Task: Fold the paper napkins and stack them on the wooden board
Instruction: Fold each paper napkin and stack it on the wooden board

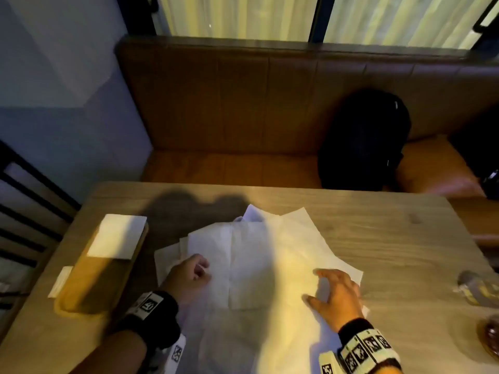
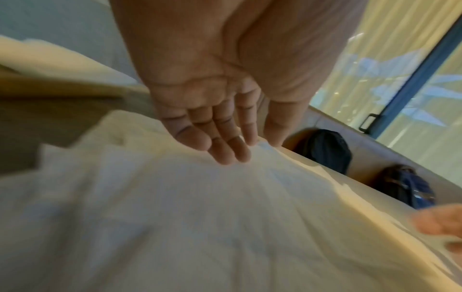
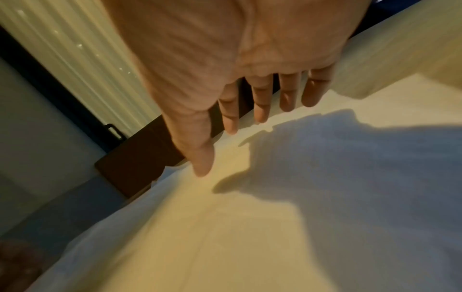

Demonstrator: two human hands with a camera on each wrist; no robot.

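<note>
One folded white paper napkin (image 1: 116, 237) already lies on the oblong wooden board (image 1: 94, 287) at the table's left. A loose pile of unfolded white napkins (image 1: 259, 260) remains — left hand (image 1: 189, 275) pinching the top sheet, right hand (image 1: 334, 292) spread flat on it, gripping nothing.

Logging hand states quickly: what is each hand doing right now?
Left hand: fingers curled, pinching the top unfolded napkin.
Right hand: open, fingers spread over that napkin, holding nothing.
</note>
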